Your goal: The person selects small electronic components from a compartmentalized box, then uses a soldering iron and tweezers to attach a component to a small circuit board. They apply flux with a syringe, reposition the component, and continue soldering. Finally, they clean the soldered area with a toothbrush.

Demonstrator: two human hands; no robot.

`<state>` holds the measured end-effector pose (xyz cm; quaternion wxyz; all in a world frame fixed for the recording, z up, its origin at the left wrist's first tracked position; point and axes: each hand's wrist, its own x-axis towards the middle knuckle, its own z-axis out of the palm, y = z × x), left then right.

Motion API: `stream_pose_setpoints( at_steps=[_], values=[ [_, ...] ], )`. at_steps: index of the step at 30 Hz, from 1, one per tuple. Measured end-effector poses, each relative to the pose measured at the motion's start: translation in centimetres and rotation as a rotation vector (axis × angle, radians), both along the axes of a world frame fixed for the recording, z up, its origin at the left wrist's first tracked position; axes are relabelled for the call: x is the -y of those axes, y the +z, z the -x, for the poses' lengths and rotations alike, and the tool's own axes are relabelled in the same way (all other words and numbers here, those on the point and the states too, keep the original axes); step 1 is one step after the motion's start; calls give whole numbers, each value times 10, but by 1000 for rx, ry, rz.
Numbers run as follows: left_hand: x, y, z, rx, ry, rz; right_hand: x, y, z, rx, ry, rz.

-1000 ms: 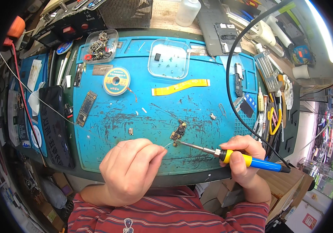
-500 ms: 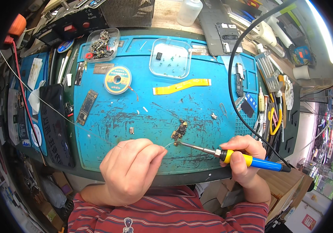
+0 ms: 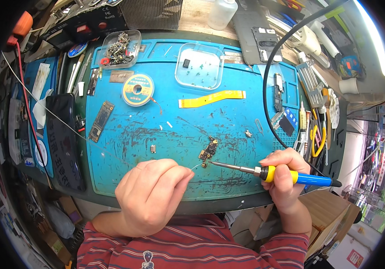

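Observation:
A small dark circuit board [image 3: 208,150] lies on the blue work mat [image 3: 125,175] in front of me. My right hand [image 3: 286,175] is closed around the yellow and blue handle of a soldering iron [image 3: 271,174]. The iron's tip rests at or just above the board's near end; whether it touches I cannot tell. To the left of the board, my left hand [image 3: 153,193] pinches a thin strand of solder wire [image 3: 197,166], whose free end points at the same near end of the board. A small metal connector [image 3: 153,149] lies beyond my left hand.
Beyond the board lies a yellow flex cable [image 3: 212,99]. A wire spool [image 3: 137,89], a clear tray with tiny screws [image 3: 199,85] and a box of small parts [image 3: 119,66] stand farther back. A black cable [image 3: 267,85] arches over the mat's right side. Another circuit board [image 3: 102,122] lies left.
The soldering iron's tip has shifted slightly right and up from the board's near end, along with my right hand. My left hand keeps its pinch on the wire, nearly still.

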<state>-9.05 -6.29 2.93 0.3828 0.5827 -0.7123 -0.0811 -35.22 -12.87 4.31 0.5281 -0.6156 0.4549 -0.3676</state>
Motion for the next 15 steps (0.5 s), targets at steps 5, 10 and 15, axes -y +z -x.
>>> stream_pose_setpoints(
  at_steps=[5, 10, 15],
  values=[
    [0, -1, 1, 9, 8, -7, -1, 1, -2, 35, 8, -33],
    [1, 1, 5, -26, 36, -8, -1, 2, -3, 3, 17, -13],
    [1, -1, 1, 15, 8, 0, 0, 1, -2, -12, 27, 9]
  ],
)
